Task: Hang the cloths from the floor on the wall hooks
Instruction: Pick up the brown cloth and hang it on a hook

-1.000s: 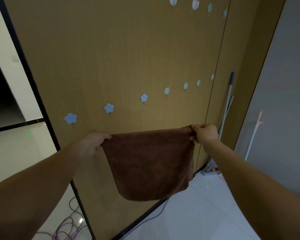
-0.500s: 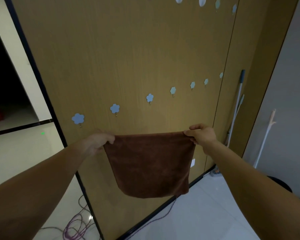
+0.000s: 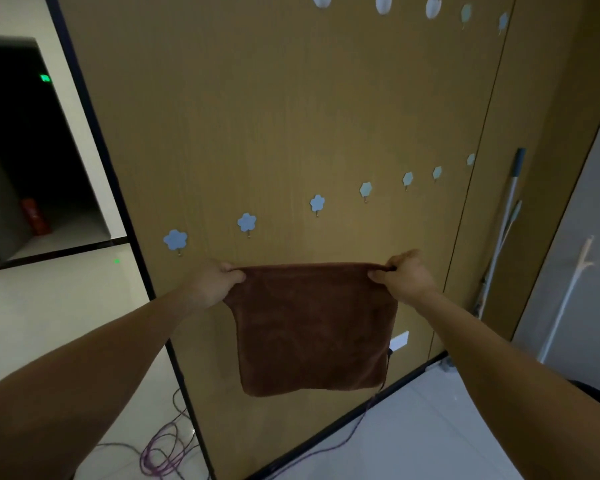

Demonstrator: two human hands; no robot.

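My left hand (image 3: pixel 219 284) and right hand (image 3: pixel 404 280) each pinch a top corner of the square brown terry cloth (image 3: pixel 312 327), below the blue flower-shaped wall hooks (image 3: pixel 246 222).

One brown cloth (image 3: pixel 312 327), one left hand (image 3: pixel 219 284), one right hand (image 3: pixel 409 280), seven flower hooks (image 3: pixel 246 222) in a row, five top hooks (image 3: pixel 383 3).

The top corners of the cloth (image 3: pixel 312 327) are covered by the left hand (image 3: pixel 219 284) and the right hand (image 3: pixel 407 280). A white wall plate (image 3: pixel 399 340) is partly hidden behind the cloth. The upper hooks (image 3: pixel 383 2) are cut off by the top edge, the cable coil (image 3: pixel 160 455) by the bottom.
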